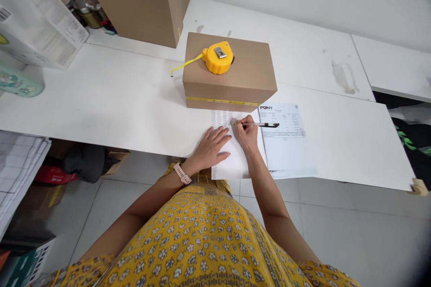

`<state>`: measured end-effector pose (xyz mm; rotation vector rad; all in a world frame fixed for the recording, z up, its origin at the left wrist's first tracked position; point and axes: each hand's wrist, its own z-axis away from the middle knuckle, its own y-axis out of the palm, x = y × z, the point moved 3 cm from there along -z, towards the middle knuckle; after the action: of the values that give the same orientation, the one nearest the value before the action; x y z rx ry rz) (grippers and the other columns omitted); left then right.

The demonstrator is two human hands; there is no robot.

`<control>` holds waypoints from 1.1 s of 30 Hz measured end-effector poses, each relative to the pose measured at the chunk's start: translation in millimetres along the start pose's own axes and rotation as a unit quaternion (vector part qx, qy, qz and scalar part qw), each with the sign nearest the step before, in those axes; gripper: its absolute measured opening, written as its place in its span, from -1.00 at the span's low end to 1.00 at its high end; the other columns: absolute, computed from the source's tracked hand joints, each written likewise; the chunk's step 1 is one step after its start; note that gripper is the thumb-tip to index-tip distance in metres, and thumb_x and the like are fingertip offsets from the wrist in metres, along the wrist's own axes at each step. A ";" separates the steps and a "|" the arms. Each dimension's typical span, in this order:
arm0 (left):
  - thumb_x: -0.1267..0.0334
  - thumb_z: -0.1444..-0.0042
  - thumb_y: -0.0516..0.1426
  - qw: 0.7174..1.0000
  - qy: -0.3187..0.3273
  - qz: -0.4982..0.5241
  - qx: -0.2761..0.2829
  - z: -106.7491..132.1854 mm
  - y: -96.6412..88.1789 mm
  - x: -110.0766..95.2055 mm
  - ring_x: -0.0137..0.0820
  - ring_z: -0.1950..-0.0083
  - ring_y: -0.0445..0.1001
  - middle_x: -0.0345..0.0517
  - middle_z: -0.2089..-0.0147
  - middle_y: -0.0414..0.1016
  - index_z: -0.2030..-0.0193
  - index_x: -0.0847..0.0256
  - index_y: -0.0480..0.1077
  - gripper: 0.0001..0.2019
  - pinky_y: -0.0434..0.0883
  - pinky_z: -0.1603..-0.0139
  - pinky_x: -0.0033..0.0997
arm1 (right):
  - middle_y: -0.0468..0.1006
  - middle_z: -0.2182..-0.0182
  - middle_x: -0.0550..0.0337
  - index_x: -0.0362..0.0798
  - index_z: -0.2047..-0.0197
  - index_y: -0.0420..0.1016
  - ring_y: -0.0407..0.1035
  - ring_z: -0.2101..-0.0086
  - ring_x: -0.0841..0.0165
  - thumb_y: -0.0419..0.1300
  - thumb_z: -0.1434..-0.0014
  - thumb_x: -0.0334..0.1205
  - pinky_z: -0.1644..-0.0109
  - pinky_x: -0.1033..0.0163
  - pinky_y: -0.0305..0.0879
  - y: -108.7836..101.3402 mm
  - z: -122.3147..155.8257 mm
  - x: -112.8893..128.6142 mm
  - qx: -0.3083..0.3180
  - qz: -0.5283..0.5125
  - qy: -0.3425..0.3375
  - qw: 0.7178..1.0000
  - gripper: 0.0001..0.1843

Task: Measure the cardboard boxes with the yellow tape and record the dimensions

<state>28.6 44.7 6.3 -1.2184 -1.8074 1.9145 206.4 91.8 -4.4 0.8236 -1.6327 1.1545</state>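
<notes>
My right hand (246, 133) is closed around a pen (266, 124), its tip down on a white sheet of paper (232, 163) that carries columns of small handwriting. Lying flat on the left part of that sheet is my left hand (210, 147), fingers apart and holding nothing. Just beyond the hands sits a closed brown cardboard box (249, 65) with yellow tape along its front. On top of it rests a yellow tape measure (218, 58), a short length of its blade sticking out to the left. A printed sheet headed PONY (284, 152) lies right of my right hand.
The white table (134, 103) ends close to my body. A larger cardboard box (141, 4), a white carton (43, 18) and a mint-green bottle (20, 80) stand at the left. A dark cap (85, 161) is below the table's left edge.
</notes>
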 end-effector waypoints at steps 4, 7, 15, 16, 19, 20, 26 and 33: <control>0.04 -0.41 0.10 1.000 -0.002 -0.002 0.007 -0.3 -1.1 -0.5 -0.08 -0.59 0.04 0.10 -0.56 0.16 -0.41 0.22 0.26 -0.48 -0.08 -0.60 0.10 | 0.23 0.61 0.42 0.05 0.44 0.22 0.11 0.53 0.44 0.21 -0.11 -0.20 0.40 0.28 0.06 -0.8 0.7 -0.2 -0.009 -0.007 0.003 1.000 -0.80; 0.04 -0.42 0.09 1.000 -0.002 0.001 0.008 -0.3 -1.6 -0.6 -0.09 -0.60 0.04 0.10 -0.56 0.16 -0.42 0.21 0.25 -0.48 -0.08 -0.60 0.10 | 0.22 0.61 0.42 0.05 0.44 0.22 0.11 0.52 0.44 0.21 -0.11 -0.19 0.40 0.28 0.05 -1.4 0.8 1.7 -0.014 -0.007 0.005 1.000 -0.80; 0.03 -0.41 0.10 1.000 -0.001 0.003 0.004 -0.3 -1.5 -0.2 -0.10 -0.59 0.06 0.08 -0.55 0.18 -0.42 0.18 0.24 -0.48 -0.07 -0.59 0.10 | 0.23 0.61 0.42 0.05 0.44 0.22 0.12 0.52 0.44 0.22 -0.10 -0.18 0.39 0.27 0.06 -1.2 0.9 2.3 -0.009 -0.006 0.007 1.000 -0.79; 0.04 -0.41 0.10 1.000 -0.001 0.003 0.003 -0.3 -1.6 -0.3 -0.10 -0.59 0.06 0.08 -0.55 0.18 -0.42 0.18 0.25 -0.48 -0.07 -0.59 0.09 | 0.23 0.61 0.42 0.05 0.44 0.23 0.12 0.52 0.44 0.22 -0.10 -0.18 0.40 0.27 0.06 -1.3 1.0 1.8 -0.010 -0.008 0.009 1.000 -0.79; 0.04 -0.41 0.10 1.000 0.000 0.006 0.001 -0.2 -2.1 -0.5 -0.10 -0.59 0.06 0.07 -0.55 0.18 -0.42 0.17 0.24 -0.48 -0.07 -0.59 0.10 | 0.23 0.61 0.42 0.06 0.44 0.22 0.11 0.52 0.44 0.22 -0.12 -0.18 0.40 0.27 0.05 -1.4 1.1 1.7 -0.014 -0.011 0.007 1.000 -0.79; 0.04 -0.41 0.10 1.000 0.000 0.006 0.001 -0.2 -2.1 -0.6 -0.10 -0.59 0.06 0.07 -0.55 0.18 -0.42 0.16 0.24 -0.48 -0.07 -0.59 0.10 | 0.22 0.61 0.42 0.06 0.44 0.22 0.11 0.52 0.44 0.22 -0.12 -0.17 0.40 0.27 0.05 -1.3 1.0 2.1 -0.013 -0.010 0.003 1.000 -0.78; 0.04 -0.41 0.11 1.000 -0.002 0.000 0.004 -0.2 -1.5 -0.5 -0.09 -0.59 0.06 0.09 -0.55 0.18 -0.41 0.19 0.25 -0.48 -0.06 -0.59 0.11 | 0.22 0.61 0.43 0.06 0.44 0.23 0.10 0.54 0.45 0.22 -0.12 -0.18 0.41 0.26 0.04 -1.6 0.6 3.4 -0.011 -0.001 0.003 1.000 -0.79; 0.04 -0.41 0.12 1.000 -0.004 -0.004 0.015 -0.9 -2.7 -1.1 -0.08 -0.59 0.05 0.10 -0.56 0.16 -0.41 0.23 0.25 -0.47 -0.07 -0.60 0.10 | 0.22 0.61 0.42 0.05 0.44 0.22 0.11 0.54 0.44 0.21 -0.13 -0.19 0.41 0.26 0.04 -1.6 0.8 3.0 -0.013 -0.004 -0.002 1.000 -0.79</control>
<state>28.9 45.2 9.3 -1.1931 -1.7795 1.9381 206.6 90.5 -1.2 0.8150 -1.6430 1.1239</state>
